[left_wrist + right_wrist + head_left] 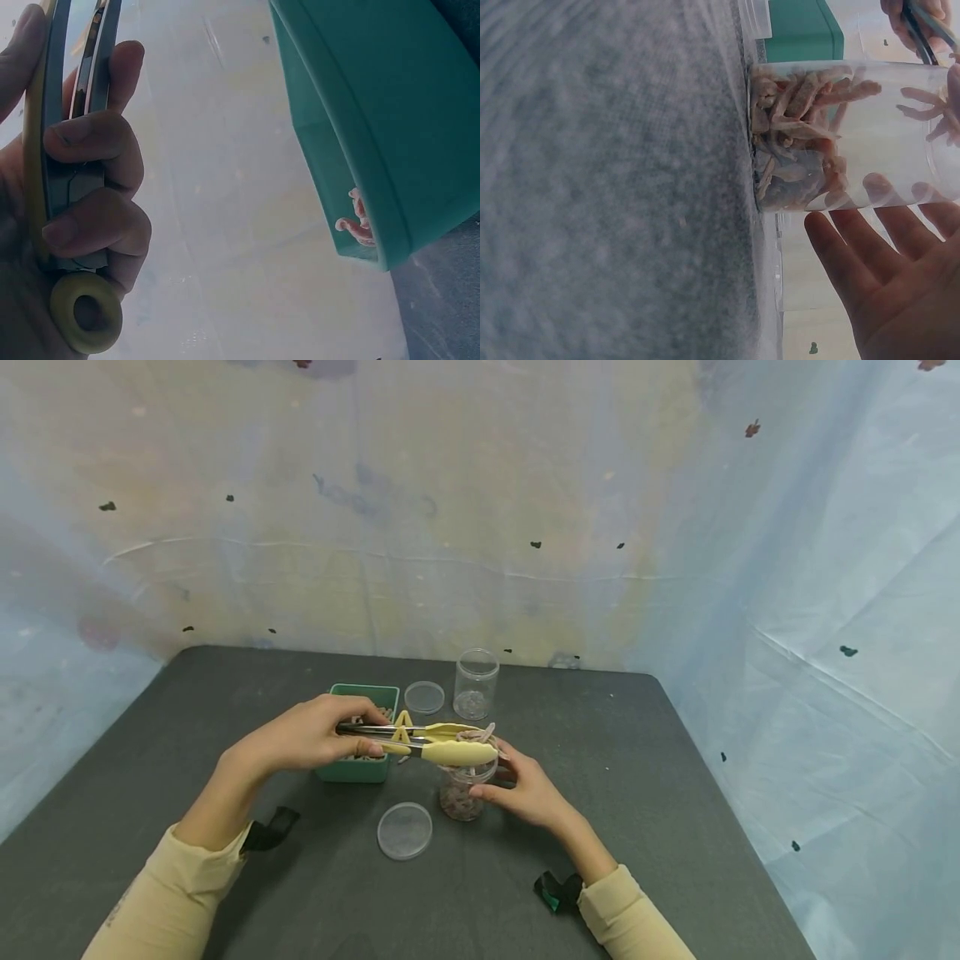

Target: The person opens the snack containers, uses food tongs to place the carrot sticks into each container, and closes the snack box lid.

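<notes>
My left hand (322,731) grips metal tongs (459,753) with yellow tips, fingers wrapped round the handles. Between the tips is a bunch of pale pinkish, meat-like strips (487,733), right at the mouth of a clear jar (459,802). My right hand (528,789) holds that jar near its top, thumb on the near side and fingers behind. More strips (802,112) lie in the jar's lower half, and some branching pieces (926,109) hang inside near its mouth. Below the left hand stands a green tub (405,112), partly hidden, with similar strips (360,225) inside.
A second clear jar (476,681) stands at the back of the dark table (600,827), with a little at its bottom. One clear lid (424,697) lies beside it, another lid (405,832) in front of the tub. Patterned plastic sheeting (450,510) hangs behind.
</notes>
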Demonstrator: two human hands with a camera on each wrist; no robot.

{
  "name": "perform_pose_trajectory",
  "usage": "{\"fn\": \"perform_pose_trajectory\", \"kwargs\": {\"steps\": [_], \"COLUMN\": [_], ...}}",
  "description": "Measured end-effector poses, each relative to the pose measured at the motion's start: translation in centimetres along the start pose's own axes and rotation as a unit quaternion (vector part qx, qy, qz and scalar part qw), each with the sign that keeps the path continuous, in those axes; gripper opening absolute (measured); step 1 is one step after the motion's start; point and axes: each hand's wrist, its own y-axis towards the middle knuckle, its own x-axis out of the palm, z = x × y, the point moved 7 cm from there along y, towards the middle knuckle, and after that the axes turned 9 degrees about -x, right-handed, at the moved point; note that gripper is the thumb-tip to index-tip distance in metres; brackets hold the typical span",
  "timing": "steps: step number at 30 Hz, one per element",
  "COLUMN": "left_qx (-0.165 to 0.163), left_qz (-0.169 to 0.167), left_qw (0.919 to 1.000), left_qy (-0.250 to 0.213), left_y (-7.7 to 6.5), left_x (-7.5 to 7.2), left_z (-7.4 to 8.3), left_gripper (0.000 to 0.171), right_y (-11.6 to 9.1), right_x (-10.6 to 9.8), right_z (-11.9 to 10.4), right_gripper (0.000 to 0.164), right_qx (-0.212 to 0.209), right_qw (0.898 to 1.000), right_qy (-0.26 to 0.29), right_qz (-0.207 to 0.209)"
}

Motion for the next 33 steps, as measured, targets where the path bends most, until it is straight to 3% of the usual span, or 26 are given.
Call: {"fn": "perform_pose_trajectory", "kwargs": {"steps": [33], "left_qx": [-0.002], "left_qz": [0.002], "left_qw": [1.0000], "left_qy": [-0.003], "left_y": [0.19], "left_x": [-0.20], "left_z": [0.03], "left_gripper": [0.042], "right_y": [0.10], "right_x": [0.04], "right_z": [0.29], "right_gripper": [0.071], "right_qx": [-0.016], "right_qw": [1.000], "right_qy": [0.004], "right_qz": [-0.004]}}
